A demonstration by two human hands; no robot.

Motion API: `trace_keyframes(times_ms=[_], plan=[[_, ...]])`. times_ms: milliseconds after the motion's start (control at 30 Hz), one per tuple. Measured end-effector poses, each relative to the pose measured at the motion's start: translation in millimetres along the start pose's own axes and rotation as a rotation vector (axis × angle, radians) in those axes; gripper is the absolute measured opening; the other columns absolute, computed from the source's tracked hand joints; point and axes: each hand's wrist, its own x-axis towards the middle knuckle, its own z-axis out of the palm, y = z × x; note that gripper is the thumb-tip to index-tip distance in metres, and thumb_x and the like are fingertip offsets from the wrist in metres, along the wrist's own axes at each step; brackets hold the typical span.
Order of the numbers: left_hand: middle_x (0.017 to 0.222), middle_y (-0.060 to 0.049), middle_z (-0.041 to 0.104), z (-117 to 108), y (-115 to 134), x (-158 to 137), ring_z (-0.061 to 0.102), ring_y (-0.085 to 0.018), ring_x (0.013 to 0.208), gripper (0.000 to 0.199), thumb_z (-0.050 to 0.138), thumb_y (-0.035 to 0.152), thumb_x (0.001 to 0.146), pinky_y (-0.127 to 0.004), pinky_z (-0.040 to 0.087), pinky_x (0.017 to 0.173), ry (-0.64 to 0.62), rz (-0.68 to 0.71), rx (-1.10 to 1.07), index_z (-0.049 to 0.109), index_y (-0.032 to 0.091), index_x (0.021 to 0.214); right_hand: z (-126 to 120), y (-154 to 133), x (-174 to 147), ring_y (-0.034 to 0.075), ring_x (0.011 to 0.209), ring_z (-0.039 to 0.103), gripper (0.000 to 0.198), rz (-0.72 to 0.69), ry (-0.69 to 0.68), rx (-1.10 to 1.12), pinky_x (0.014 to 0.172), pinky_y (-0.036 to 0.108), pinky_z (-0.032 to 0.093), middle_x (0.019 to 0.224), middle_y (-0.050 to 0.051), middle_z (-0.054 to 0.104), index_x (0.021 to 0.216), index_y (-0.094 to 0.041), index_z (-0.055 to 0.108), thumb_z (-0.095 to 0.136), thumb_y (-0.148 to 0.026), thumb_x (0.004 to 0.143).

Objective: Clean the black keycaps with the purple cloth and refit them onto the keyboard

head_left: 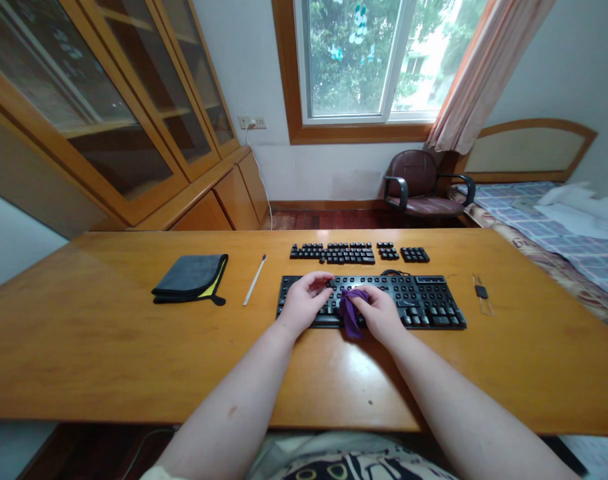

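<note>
A black keyboard (437,311) lies flat on the desk in front of me, many of its keycaps off and the bare switches showing. Bunched in my right hand (381,313) is a purple cloth (351,313), pressed on the middle of the keyboard and hanging over its front edge. My left hand (305,300) rests over the keyboard's left part, its fingers curved and apart from the thumb, with nothing seen between them. Behind the keyboard, loose black keycaps (351,253) sit in grouped rows.
To the left lie a folded grey cloth (189,275) with a yellow underside and a thin white-handled brush (255,281). A wire keycap puller (481,292) lies right of the keyboard. Beyond the wooden desk (109,360) stand a chair (417,180) and a bed (559,207).
</note>
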Motion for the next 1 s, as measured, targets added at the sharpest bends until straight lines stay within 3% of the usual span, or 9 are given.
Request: trace_keyframes(times_ms=[500,733,900,1000], plan=[[0.096,-0.003,0.062,-7,14,-1,0.058,-0.016,0.090,0.020,0.060,0.018,0.075,-0.032,0.047,0.087,-0.021,0.191,0.430,0.064,0.021,0.095,-1,0,1,0.017,0.068,0.057,0.020,-0.005,0.012,-0.014,0.066,0.028,0.043,0.071,0.002,0.064,0.077,-0.018,0.064,0.057,-0.036,0.078],[0.090,-0.005,0.063,-31,11,8,0.060,-0.016,0.080,0.019,0.057,0.022,0.075,-0.030,0.050,0.075,-0.110,0.013,0.574,0.066,0.019,0.092,0,-1,-1,0.017,0.067,0.057,0.023,0.009,0.017,-0.027,0.065,0.029,0.044,0.070,0.002,0.064,0.077,-0.018,0.064,0.056,-0.040,0.078],[0.093,-0.004,0.066,-40,11,9,0.060,-0.021,0.088,0.020,0.059,0.022,0.073,-0.033,0.047,0.083,-0.150,0.008,0.774,0.068,0.021,0.090,-1,-3,-2,0.017,0.066,0.057,0.024,0.003,0.005,-0.038,0.064,0.029,0.044,0.069,0.002,0.064,0.075,-0.019,0.063,0.055,-0.041,0.078],[0.096,-0.004,0.068,-38,10,8,0.060,-0.022,0.092,0.020,0.060,0.022,0.072,-0.033,0.045,0.086,-0.205,-0.005,0.789,0.069,0.022,0.090,-1,-3,-2,0.017,0.066,0.057,0.024,0.000,0.007,-0.041,0.064,0.029,0.044,0.069,0.002,0.064,0.075,-0.018,0.063,0.055,-0.041,0.078]])
